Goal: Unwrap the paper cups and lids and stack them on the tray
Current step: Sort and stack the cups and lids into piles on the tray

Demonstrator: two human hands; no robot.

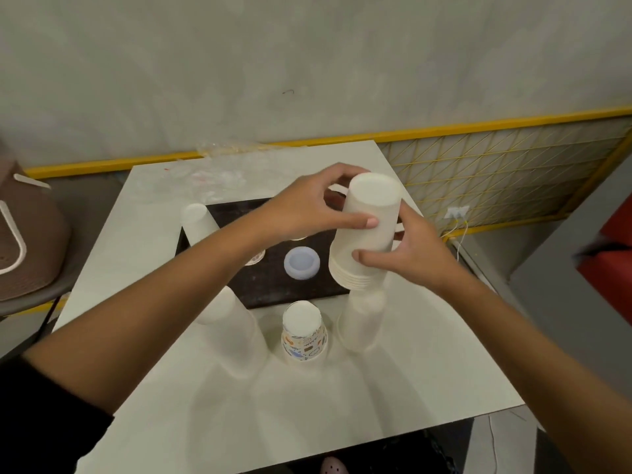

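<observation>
A white cup stack [197,222] is standing upside down at the left edge of the dark tray [273,289]; the left hand [307,210] is gripping the top of the held stack [367,230] of inverted white cups, thumb in front, fingers curled behind; lids [301,262] are lying on the tray, patterned cups [304,333] sitting on the tabletop [342,388] just before it; the right hand [410,254] is clasping the held stack lower down, over the tray's right edge

Both arms reach forward, converge mid-frame. Left hand [307,206] higher: fingers [342,172] curl round far side of stack of white cups [372,203], thumb lies flat across near side. Right hand [415,256] lower: thumb presses stack's front, other digits wrap behind. Left forearm bare, dark sleeve [44,422] at elbow. Right forearm bare.
</observation>
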